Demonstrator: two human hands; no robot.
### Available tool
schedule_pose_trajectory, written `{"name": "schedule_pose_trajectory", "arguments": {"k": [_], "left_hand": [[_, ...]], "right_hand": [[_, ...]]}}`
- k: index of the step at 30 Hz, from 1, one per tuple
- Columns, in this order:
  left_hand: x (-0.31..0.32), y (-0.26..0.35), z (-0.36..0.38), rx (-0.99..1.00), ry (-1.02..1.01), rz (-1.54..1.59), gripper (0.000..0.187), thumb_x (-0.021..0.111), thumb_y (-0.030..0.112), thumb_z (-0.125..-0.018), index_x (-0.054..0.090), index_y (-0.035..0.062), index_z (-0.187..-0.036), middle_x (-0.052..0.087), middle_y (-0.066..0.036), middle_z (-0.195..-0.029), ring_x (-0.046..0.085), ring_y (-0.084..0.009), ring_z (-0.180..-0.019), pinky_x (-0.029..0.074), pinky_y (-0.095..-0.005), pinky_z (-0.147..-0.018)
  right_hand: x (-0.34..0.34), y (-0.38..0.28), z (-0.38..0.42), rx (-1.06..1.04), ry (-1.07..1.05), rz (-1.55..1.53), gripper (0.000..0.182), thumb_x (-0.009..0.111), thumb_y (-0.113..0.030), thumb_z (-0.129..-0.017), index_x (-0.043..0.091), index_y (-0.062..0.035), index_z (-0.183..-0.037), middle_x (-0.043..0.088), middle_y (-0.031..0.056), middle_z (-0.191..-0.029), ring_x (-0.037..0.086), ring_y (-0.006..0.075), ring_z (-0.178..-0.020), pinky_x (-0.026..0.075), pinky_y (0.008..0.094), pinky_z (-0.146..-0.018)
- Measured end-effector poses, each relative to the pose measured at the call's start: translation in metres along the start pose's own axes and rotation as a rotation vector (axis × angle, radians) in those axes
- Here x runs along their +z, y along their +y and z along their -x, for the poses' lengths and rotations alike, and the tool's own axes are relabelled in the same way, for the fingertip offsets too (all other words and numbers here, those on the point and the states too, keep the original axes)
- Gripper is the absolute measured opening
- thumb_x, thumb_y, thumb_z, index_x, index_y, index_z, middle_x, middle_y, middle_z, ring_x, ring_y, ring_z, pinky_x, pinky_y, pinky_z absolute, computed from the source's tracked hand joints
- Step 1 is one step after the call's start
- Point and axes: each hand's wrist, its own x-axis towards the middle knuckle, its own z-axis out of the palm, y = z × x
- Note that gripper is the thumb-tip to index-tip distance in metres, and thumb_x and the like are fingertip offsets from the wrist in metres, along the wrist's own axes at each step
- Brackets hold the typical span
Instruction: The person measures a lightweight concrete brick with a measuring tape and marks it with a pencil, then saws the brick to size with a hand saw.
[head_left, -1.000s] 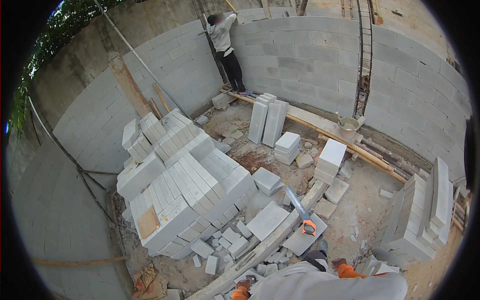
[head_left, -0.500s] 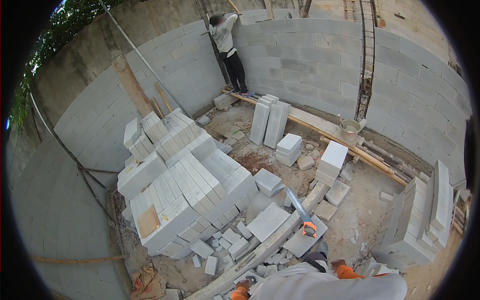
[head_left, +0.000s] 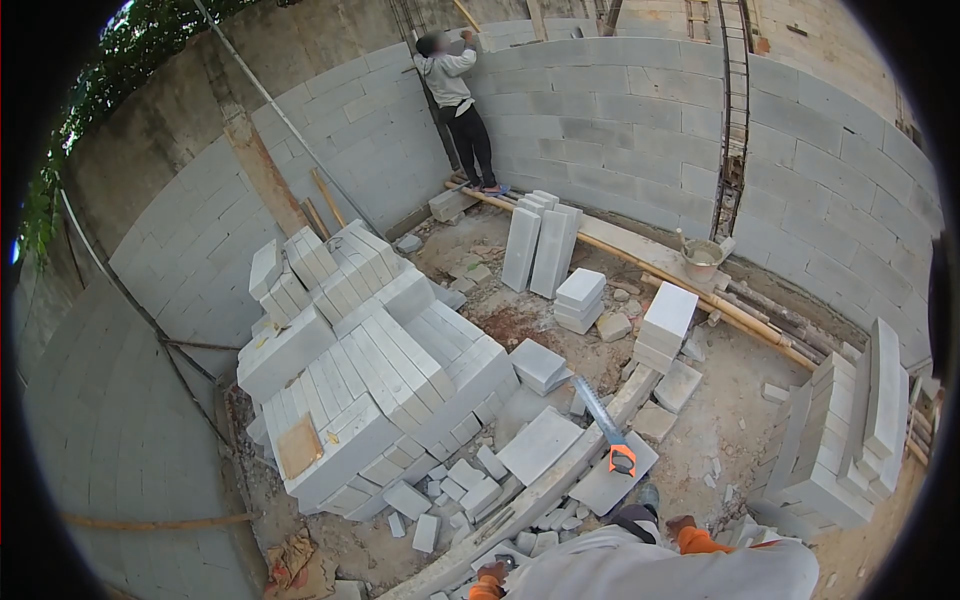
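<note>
My left hand [head_left: 494, 571] is at the bottom edge, below the orange cuff's end of the concrete beam, with its fingers curled round a small dark object too small to name. My right hand [head_left: 681, 524] hangs beside my knee, its fingers blurred and small, over the ground. In front of me a handsaw [head_left: 606, 420] with an orange handle lies across the beam and a flat grey block [head_left: 614, 478]. Neither hand touches the saw. Another flat block [head_left: 539, 445] lies left of the beam [head_left: 520, 508].
A large stack of light blocks [head_left: 370, 370] stands at the left, another stack [head_left: 835, 440] at the right. Rubble [head_left: 470, 490] lies between. A bucket [head_left: 701, 260] rests on a plank near bamboo poles [head_left: 750, 322]. A person [head_left: 462, 110] stands at the far wall.
The view has shifted very slightly. The person at the far wall has turned a little and moved their arms. Both my hands remain in nearly the same places.
</note>
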Motion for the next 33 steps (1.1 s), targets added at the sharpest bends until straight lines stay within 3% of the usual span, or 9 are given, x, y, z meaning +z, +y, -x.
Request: {"name": "schedule_pose_trajectory", "arguments": {"k": [6, 9, 12, 15, 18, 22, 26, 29, 33], "left_hand": [[0.004, 0.003, 0.0, 0.014, 0.007, -0.054, 0.03, 0.06, 0.031, -0.094, 0.069, 0.0053, -0.106, 0.073, -0.009, -0.094, 0.068, -0.0257, -0.075, 0.052, -0.0389, -0.057], [0.006, 0.005, -0.003, 0.027, 0.01, -0.089, 0.031, 0.06, 0.032, -0.094, 0.069, 0.0054, -0.106, 0.073, -0.008, -0.094, 0.068, -0.0249, -0.074, 0.053, -0.0382, -0.058], [0.007, 0.007, -0.005, 0.037, 0.016, -0.12, 0.032, 0.06, 0.033, -0.093, 0.07, 0.0054, -0.106, 0.073, -0.007, -0.093, 0.068, -0.0241, -0.074, 0.054, -0.0375, -0.059], [0.01, 0.011, -0.004, 0.056, 0.029, -0.16, 0.033, 0.06, 0.035, -0.092, 0.071, 0.0055, -0.105, 0.074, -0.007, -0.093, 0.069, -0.0232, -0.074, 0.055, -0.0368, -0.059], [0.012, 0.013, -0.005, 0.077, 0.056, -0.21, 0.035, 0.06, 0.036, -0.092, 0.072, 0.0055, -0.105, 0.074, -0.006, -0.093, 0.069, -0.0224, -0.074, 0.056, -0.0361, -0.06], [0.017, 0.006, -0.007, 0.123, 0.141, -0.321, 0.036, 0.061, 0.037, -0.091, 0.073, 0.0056, -0.105, 0.075, -0.005, -0.093, 0.069, -0.0213, -0.074, 0.057, -0.0352, -0.061], [0.011, 0.007, 0.0, 0.348, 0.103, -0.611, 0.036, 0.06, 0.037, -0.091, 0.073, 0.0058, -0.104, 0.075, -0.006, -0.093, 0.069, -0.0224, -0.074, 0.057, -0.0361, -0.06], [0.009, 0.0, 0.001, 0.417, 0.105, -0.596, 0.036, 0.061, 0.037, -0.091, 0.073, 0.006, -0.103, 0.074, -0.006, -0.093, 0.069, -0.0238, -0.074, 0.057, -0.0375, -0.059], [0.005, 0.002, -0.001, 0.455, 0.079, -0.68, 0.034, 0.062, 0.036, -0.09, 0.072, 0.0062, -0.102, 0.074, -0.006, -0.094, 0.07, -0.0247, -0.076, 0.058, -0.0395, -0.06]], "right_hand": [[-0.005, 0.018, -0.044, 0.067, -0.177, 0.01, 0.024, 0.064, -0.024, -0.092, 0.074, -0.0026, -0.092, 0.072, 0.0124, -0.078, 0.068, 0.028, -0.061, 0.059, 0.0423, -0.057], [-0.019, -0.026, 0.024, 0.08, -0.193, 0.046, 0.025, 0.051, -0.026, -0.1, 0.062, -0.0135, -0.12, 0.069, 0.0131, -0.112, 0.066, 0.037, -0.102, 0.054, 0.0506, -0.087], [-0.018, -0.022, 0.024, 0.057, -0.154, -0.026, 0.026, 0.052, -0.029, -0.101, 0.064, -0.0118, -0.117, 0.071, 0.0134, -0.106, 0.069, 0.0381, -0.093, 0.056, 0.0525, -0.084], [-0.015, 0.015, -0.027, -0.09, -0.239, 0.248, 0.026, 0.052, -0.028, -0.101, 0.064, -0.0109, -0.117, 0.071, 0.0133, -0.11, 0.069, 0.0376, -0.098, 0.056, 0.051, -0.083], [-0.02, -0.012, 0.014, 0.039, -0.169, -0.012, 0.024, 0.055, -0.026, -0.1, 0.065, -0.0093, -0.114, 0.072, 0.0148, -0.11, 0.07, 0.0376, -0.097, 0.057, 0.0522, -0.079], [-0.02, -0.017, 0.025, 0.066, -0.102, -0.016, 0.019, 0.06, -0.02, -0.097, 0.066, -0.0079, -0.111, 0.073, 0.0171, -0.104, 0.072, 0.0382, -0.089, 0.058, 0.0541, -0.074], [-0.011, 0.028, -0.029, -0.186, -0.126, 0.233, 0.017, 0.065, -0.016, -0.095, 0.067, -0.0056, -0.109, 0.074, 0.0189, -0.097, 0.072, 0.0395, -0.082, 0.059, 0.0548, -0.071], [-0.019, -0.022, 0.035, 0.006, -0.074, 0.038, 0.018, 0.066, -0.017, -0.095, 0.067, -0.0043, -0.108, 0.074, 0.019, -0.096, 0.072, 0.0391, -0.081, 0.059, 0.0544, -0.07], [-0.013, -0.018, 0.028, 0.111, -0.016, -0.066, 0.019, 0.066, -0.017, -0.095, 0.067, -0.0031, -0.109, 0.073, 0.0194, -0.097, 0.072, 0.0386, -0.082, 0.059, 0.0537, -0.07]]}}
